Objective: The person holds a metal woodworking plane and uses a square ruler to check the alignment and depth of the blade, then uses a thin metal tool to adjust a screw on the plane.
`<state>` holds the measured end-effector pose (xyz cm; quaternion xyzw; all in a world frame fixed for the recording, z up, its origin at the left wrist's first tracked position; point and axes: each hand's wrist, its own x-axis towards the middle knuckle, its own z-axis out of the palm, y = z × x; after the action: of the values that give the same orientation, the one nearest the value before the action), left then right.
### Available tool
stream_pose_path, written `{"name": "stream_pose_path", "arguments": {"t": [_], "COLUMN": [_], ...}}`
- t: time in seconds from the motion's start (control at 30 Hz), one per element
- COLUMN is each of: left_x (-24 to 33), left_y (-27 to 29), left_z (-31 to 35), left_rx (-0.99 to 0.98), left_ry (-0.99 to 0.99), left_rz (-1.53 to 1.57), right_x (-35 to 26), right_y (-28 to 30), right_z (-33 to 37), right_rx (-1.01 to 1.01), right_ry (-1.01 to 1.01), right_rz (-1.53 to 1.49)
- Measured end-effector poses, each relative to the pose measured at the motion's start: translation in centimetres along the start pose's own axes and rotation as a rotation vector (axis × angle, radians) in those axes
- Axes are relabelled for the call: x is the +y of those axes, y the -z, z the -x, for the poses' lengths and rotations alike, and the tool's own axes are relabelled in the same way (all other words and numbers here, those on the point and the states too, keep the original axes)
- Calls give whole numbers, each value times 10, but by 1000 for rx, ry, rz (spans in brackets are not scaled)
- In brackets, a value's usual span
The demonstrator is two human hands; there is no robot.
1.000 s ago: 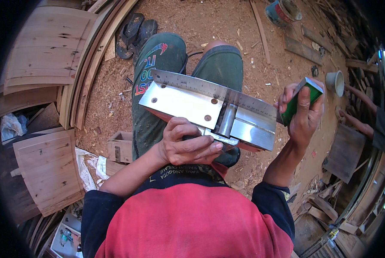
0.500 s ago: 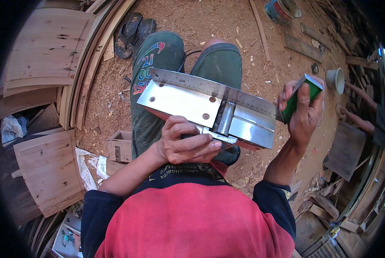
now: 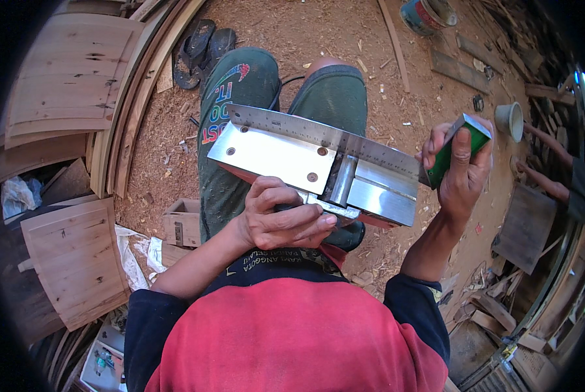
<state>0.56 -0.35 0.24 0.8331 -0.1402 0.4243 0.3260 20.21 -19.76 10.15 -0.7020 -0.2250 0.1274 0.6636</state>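
**Planer held sole-up, square laid along its edge**

The left hand (image 3: 283,219) is closed around the body of a power planer (image 3: 312,171), which is turned over so that its bright metal sole faces the camera, above the person's knees. The right hand (image 3: 461,171) grips the green handle (image 3: 454,151) of a try square, fingers wrapped round it and thumb on top. The steel ruler blade (image 3: 318,134) of the square lies along the far edge of the sole, touching it along its length. A pair of sandals (image 3: 201,51) rests on the sawdust floor (image 3: 345,39) beyond the knees. Curved wooden panels (image 3: 70,78) lean at the left; a paint tin (image 3: 426,14) stands at the top.
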Motion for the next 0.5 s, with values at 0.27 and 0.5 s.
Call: {"name": "stream_pose_path", "arguments": {"t": [0.27, 0.5], "left_x": [1, 0], "left_y": [0, 1], "left_z": [0, 0], "left_rx": [6, -10], "left_ry": [8, 10], "left_rz": [-6, 1], "right_x": [0, 0], "right_y": [0, -1], "right_z": [0, 0], "right_rx": [-13, -12], "right_ry": [-14, -8], "right_rz": [-4, 1]}}
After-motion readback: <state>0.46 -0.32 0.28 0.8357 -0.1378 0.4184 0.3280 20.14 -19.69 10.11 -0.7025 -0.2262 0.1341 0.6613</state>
